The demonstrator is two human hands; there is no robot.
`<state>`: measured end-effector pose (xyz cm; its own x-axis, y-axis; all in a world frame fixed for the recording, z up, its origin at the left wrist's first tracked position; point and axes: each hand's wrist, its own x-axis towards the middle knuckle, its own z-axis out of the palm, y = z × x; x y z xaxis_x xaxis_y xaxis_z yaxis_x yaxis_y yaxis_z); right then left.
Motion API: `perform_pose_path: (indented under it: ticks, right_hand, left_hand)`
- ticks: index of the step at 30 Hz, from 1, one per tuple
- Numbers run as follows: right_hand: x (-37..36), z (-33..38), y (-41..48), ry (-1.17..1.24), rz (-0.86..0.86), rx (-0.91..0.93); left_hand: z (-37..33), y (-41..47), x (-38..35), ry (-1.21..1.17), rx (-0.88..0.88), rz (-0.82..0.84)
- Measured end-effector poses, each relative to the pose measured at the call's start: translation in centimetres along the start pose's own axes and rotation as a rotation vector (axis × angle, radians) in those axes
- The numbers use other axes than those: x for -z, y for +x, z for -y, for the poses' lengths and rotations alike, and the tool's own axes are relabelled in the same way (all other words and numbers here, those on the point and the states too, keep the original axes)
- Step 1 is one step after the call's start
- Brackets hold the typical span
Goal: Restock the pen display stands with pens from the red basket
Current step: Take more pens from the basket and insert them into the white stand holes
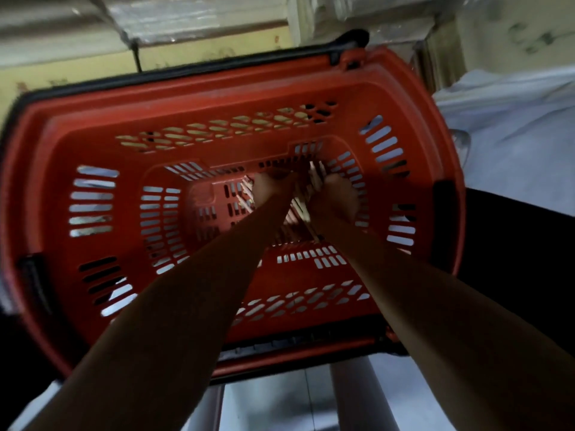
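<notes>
The red basket [217,98] is big and fills most of the view. We look straight down into it. A black handle [174,74] lies along its far rim. Two bare arms reach down to the bottom of the basket.

A few loose pens [245,194] lie on the basket's bottom, just to the left of the left hand [270,186]. The left hand is down low, right beside them. It is dark and blurry there, so I cannot tell if its fingers are wide, narrow or holding something.

Between the two hands there is a bunch of pens [300,209]. They are thin and pale. They lie close together and slant a bit. Some of their ends stick out past the far side of the right hand's fingers.

The right hand [337,197] is just to the right of the bunch. Its fingers [350,209] are curled in, and they seem to wrap round the bunch of pens.

Below the near edge of the basket, closer to us than the fingers, a pale floor [273,402] shows.
</notes>
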<state>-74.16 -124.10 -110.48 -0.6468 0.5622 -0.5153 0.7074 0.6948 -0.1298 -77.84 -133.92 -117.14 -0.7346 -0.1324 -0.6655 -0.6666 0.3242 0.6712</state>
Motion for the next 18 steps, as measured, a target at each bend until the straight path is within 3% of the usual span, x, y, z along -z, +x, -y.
perform_pose_path:
  ticks: [6,12,18]
  right_hand:
    - [5.7,1.0,-3.9,0.023,0.021,0.039]
    - [11.5,1.6,-10.3,0.029,-0.059,0.181]
    - [17.5,1.2,-17.8,0.132,-0.101,0.351]
  left_hand:
    - [-1.5,-4.3,5.0,-0.164,-0.111,-0.088]
    - [-5.5,-11.7,11.7,-0.347,-0.055,-0.061]
    - [-9.9,-21.3,18.4,-0.58,-0.114,0.013]
